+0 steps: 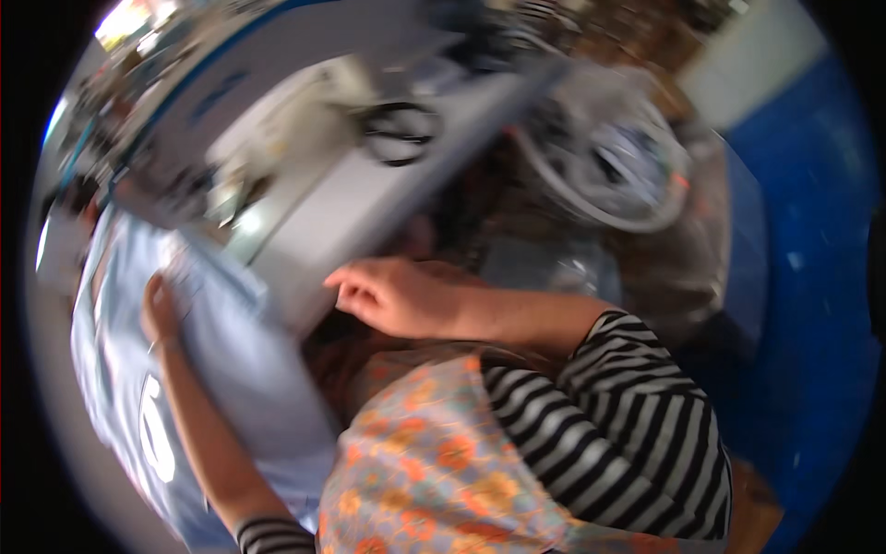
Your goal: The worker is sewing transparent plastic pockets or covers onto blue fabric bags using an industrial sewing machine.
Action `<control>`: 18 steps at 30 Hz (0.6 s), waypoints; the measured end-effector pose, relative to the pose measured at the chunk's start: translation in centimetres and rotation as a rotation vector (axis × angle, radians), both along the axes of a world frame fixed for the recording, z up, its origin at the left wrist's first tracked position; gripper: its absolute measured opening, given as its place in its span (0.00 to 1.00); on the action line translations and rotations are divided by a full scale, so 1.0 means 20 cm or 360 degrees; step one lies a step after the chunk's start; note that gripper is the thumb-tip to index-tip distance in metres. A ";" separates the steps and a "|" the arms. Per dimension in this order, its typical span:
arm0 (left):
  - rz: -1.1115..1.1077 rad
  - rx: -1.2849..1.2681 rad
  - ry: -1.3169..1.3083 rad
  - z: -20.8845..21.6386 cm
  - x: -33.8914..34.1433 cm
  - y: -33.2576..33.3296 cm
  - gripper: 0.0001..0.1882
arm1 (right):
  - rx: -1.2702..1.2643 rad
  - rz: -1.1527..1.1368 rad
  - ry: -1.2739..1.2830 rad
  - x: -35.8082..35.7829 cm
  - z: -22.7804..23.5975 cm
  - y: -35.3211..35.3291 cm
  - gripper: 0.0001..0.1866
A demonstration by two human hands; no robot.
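Light blue cloth [217,323], perhaps a garment with a white printed mark, hangs over the left end of the sewing table. My left hand [161,314] lies against this cloth, its fingers bent in and seemingly pinching a fold; motion blur softens the detail. In front of my body, near the table edge, my right hand [392,297] hovers with fingers curled and nothing visible in them. Beyond both hands stands a cream sewing machine [286,129] with a black handwheel [401,134]. Its needle area is too smeared to make out.
The pale table top [323,208] runs diagonally past the machine. To the right sits a white plastic ring or basket rim [637,222] with clear plastic and pale items inside. Brownish plastic sheeting [688,268] lies beside it, next to a blue surface [812,277].
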State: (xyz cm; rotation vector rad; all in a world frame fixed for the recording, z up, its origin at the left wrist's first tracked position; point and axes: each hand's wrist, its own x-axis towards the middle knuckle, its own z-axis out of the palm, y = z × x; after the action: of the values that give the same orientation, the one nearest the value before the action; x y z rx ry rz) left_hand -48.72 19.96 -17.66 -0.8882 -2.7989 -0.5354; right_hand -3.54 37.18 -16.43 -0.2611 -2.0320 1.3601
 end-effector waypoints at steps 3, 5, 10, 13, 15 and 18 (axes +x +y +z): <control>-0.0420 0.0174 0.0078 -0.03 -0.10 -0.02 0.18 | 0.0617 -0.0696 -0.0734 0.67 0.00 0.34 0.12; -0.0493 0.0180 0.0106 -0.05 -0.16 -0.02 0.18 | 0.0760 -0.0930 -0.1719 1.19 0.02 0.48 0.18; -0.0590 0.0039 0.0240 -0.07 -0.22 0.03 0.18 | 0.0604 -0.0530 -0.3576 2.19 -0.08 0.48 0.26; -0.0599 -0.0026 0.0311 -0.06 -0.22 0.05 0.19 | 0.0953 -0.0558 -0.3405 2.38 -0.16 0.49 0.21; -0.0610 -0.0012 0.0312 -0.05 -0.22 0.05 0.19 | 0.0881 -0.0618 -0.3223 2.38 -0.19 0.54 0.14; -0.0605 -0.0044 0.0315 -0.04 -0.24 0.04 0.19 | 0.0839 -0.0549 -0.3338 2.33 -0.17 0.56 0.13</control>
State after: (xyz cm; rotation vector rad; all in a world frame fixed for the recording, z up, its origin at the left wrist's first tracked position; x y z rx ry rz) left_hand -53.48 20.83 -18.44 -1.4082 -2.4752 -0.4284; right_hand 43.12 48.34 -19.84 -2.3158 -3.2483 -0.2636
